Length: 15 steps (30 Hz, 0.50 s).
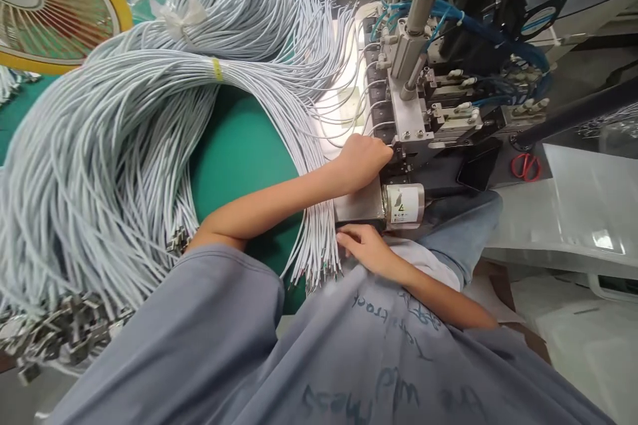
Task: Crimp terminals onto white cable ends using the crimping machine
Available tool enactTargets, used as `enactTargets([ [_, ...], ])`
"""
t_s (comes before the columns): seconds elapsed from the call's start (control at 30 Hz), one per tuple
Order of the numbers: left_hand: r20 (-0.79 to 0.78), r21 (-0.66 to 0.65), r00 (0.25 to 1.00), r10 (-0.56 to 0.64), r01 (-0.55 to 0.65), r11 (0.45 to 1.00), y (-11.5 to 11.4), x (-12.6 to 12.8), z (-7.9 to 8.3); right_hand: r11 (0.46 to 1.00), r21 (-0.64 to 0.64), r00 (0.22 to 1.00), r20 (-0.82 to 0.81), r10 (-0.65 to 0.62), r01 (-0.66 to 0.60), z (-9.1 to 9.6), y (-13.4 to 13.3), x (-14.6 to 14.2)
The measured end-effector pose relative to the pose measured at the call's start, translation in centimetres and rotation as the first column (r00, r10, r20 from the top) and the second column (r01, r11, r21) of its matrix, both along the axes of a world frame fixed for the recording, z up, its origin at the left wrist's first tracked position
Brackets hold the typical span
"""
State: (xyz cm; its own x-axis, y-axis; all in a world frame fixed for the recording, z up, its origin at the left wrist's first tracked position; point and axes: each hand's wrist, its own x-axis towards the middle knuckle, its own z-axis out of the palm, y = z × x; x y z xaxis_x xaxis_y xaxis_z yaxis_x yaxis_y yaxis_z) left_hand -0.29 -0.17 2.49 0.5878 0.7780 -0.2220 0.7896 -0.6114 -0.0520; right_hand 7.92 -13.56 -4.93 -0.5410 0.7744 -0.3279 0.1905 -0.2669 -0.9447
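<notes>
A big bundle of grey wires lies looped over the green table, its stripped ends hanging near my lap. My left hand reaches across them to the front of the metal terminal machine. Its fingers are closed and pressed against the fixture, where several thin wires curve in; it seems to pinch one grey wire. My right hand rests low by my grey shirt, thumb and fingers closed on the loose wire ends below the machine's small motor.
A yellow-rimmed fan stands at the upper left. Wire ends with metal connectors pile up at the lower left. Red scissors lie right of the machine, beside a white tray. Blue air hoses run over the machine.
</notes>
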Motion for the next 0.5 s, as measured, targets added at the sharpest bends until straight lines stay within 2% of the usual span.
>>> enactTargets([
  [0.1, 0.014, 0.013, 1.0, -0.008, 0.008, 1.0, 0.1, -0.2, -0.1, 0.993, -0.103, 0.995, -0.074, -0.062, 0.054, -0.8, 0.0, -1.2],
  [0.23, -0.012, 0.01, 0.999, -0.037, 0.038, 0.999, -0.1, -0.2, 0.1, 0.991, -0.069, 0.993, -0.024, -0.113, 0.111, -0.4, 0.2, -1.6],
  [0.33, -0.014, -0.007, 0.994, -0.106, 0.106, 0.994, -0.5, -0.2, 0.1, 0.981, -0.123, 0.988, -0.026, -0.154, 0.149, -0.4, 0.2, -2.0],
  [0.43, 0.039, 0.014, 0.989, -0.143, 0.142, 0.99, -1.0, -0.3, 0.1, 0.963, -0.202, 0.982, -0.023, -0.188, 0.18, -0.5, 0.0, -2.3],
  [0.5, 0.097, 0.023, 0.981, -0.168, 0.166, 0.986, -1.7, -0.3, 0.1, 0.964, -0.202, 0.983, -0.012, -0.181, 0.175, -0.4, -0.1, -2.3],
])
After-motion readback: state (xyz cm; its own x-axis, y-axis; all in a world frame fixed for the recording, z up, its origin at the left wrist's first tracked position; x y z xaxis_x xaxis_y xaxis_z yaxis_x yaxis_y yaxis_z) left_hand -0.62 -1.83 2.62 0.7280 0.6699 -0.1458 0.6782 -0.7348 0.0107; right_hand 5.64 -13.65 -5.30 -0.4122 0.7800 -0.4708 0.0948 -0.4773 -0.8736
